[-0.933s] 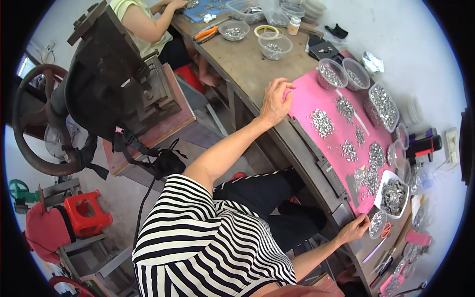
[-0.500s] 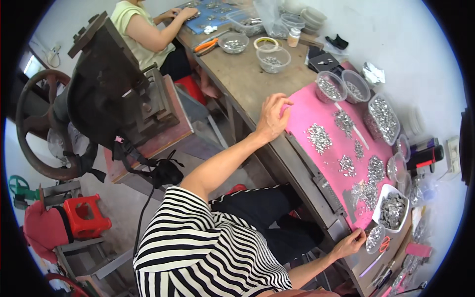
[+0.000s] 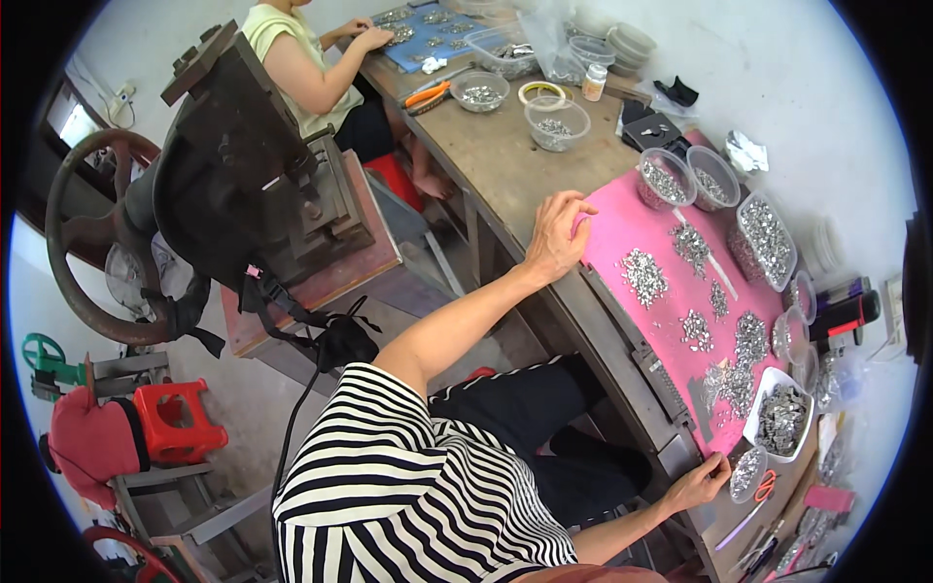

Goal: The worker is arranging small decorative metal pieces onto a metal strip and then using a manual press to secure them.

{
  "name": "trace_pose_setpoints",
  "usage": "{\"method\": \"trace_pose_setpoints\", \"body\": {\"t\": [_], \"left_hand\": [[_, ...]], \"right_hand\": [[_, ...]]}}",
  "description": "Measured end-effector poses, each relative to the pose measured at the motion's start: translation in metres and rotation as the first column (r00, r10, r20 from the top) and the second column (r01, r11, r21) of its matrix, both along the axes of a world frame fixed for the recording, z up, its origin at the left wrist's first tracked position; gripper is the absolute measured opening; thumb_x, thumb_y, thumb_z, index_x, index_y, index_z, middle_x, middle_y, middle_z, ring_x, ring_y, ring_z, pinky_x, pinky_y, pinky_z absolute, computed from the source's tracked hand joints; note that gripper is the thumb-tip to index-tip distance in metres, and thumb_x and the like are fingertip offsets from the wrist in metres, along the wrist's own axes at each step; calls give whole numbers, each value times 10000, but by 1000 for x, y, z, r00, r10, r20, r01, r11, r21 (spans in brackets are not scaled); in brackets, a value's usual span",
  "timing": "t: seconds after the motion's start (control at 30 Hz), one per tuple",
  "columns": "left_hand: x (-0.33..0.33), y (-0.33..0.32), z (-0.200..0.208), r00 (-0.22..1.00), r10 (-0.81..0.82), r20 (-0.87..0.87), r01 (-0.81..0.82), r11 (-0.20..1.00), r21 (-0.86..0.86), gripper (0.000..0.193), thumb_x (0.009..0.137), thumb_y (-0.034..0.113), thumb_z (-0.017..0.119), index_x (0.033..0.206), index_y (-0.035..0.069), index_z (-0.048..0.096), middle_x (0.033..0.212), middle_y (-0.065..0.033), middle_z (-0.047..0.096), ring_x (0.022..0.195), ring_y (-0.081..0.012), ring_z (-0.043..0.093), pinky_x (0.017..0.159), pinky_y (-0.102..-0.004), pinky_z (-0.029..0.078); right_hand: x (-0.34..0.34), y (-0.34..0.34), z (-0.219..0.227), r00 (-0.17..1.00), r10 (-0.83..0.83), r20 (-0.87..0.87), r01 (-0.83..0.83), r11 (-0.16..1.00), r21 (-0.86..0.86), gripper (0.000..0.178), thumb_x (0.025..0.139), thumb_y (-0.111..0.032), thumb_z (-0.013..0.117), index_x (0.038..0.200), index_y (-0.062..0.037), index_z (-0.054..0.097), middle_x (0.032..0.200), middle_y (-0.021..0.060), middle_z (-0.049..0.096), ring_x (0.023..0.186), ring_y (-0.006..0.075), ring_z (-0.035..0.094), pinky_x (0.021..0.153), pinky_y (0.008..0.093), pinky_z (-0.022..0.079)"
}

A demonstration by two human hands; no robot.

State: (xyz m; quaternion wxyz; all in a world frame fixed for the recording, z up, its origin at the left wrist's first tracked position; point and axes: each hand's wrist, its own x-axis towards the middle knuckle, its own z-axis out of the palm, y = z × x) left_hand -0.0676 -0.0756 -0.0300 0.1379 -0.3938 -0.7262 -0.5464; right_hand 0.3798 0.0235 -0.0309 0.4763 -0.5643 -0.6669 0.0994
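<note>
Left hand: fingers parted | right hand: pinching pink mat | both placed as before

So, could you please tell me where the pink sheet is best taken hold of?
Probably by its two front corners, from the side of the striped shirt: the pink sheet is spread out, the metal piles sit farther in, and the left hand and right hand are at those corners.

Illumination is bright and diffuse. At upper left, a window glares. Edges curve toward the black rim.
</note>
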Motion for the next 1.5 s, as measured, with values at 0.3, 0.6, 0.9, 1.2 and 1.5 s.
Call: {"method": "trace_pose_setpoints", "body": {"t": [0.3, 0.6, 0.9, 1.2, 1.5], "left_hand": [[2, -2, 0, 999, -1, 32, 1, 1000, 1, 199, 903, 86, 624, 1095, 82, 678, 1255, -117, 577, 1179, -306, 545, 1041, -435, 404], [2, -4, 3, 1000, 1, 23, -1, 1000, 6, 184, 899, 76, 619, 1071, 74, 684, 1242, -121, 584, 1167, -312, 554, 1047, -431, 408], [3, -4, 4, 999, -4, 43, 4, 1000, 2, 179, 898, 70, 624, 1067, 80, 683, 1245, -116, 592, 1157, -308, 556, 1044, -424, 406], [4, -4, 6, 999, 2, 36, -1, 1000, -28, 176, 901, 66, 630, 1068, 81, 684, 1244, -111, 595, 1155, -300, 558, 1039, -425, 405], [8, -5, 7, 1000, -8, 7, 9, 999, -50, 177, 896, 62, 639, 1064, 87, 689, 1237, -108, 595, 1152, -297, 556, 1029, -424, 400]], "right_hand": [[1, 1, -2, 998, -25, 51, 24, 1000, 12, 294, 1035, -242, 624, 1030, 50, 654, 932, 117, 666, 850, 226, 609, 794, 359, 500], [2, 3, -2, 997, -10, 75, 8, 1000, 18, 261, 1025, -205, 633, 1039, 54, 659, 950, 137, 677, 860, 253, 624, 816, 366, 505], [3, 4, -5, 998, -10, 58, 9, 1000, 24, 304, 1027, -253, 637, 1057, 48, 665, 935, 130, 684, 845, 234, 621, 803, 359, 501], [3, 2, -1, 996, -21, 85, 22, 1000, -10, 319, 1026, -263, 636, 1063, 52, 669, 961, 151, 694, 866, 267, 638, 813, 375, 506], [5, 3, -5, 994, -2, 108, 1, 1000, 4, 324, 1026, -261, 633, 1061, 60, 664, 967, 156, 690, 881, 274, 637, 831, 383, 500]]}}
